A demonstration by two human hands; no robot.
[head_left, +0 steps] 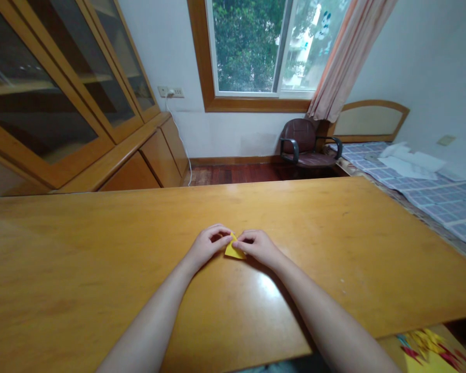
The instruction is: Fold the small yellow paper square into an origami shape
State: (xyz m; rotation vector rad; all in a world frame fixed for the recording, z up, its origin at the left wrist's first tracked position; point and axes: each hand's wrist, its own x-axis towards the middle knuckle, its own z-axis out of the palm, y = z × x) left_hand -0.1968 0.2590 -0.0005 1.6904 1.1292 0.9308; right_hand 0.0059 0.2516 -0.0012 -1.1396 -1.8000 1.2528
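Observation:
A small folded piece of yellow paper (234,250) lies on the wooden table (101,259) near its middle. My left hand (208,245) rests curled at the paper's left side, its fingertips pinched on the upper corner. From the other side my right hand (258,245) meets it, fingers bent and pressed on the same corner. Both forearms reach in from the near edge. Most of the paper shows below the fingers as a small triangle.
A wooden cabinet with glass doors (62,103) stands along the left wall. Beyond the table are a dark red armchair (305,145), a window (256,46) and a bed with a checked cover (431,191). Coloured paper pieces (431,349) lie below the table's near right corner.

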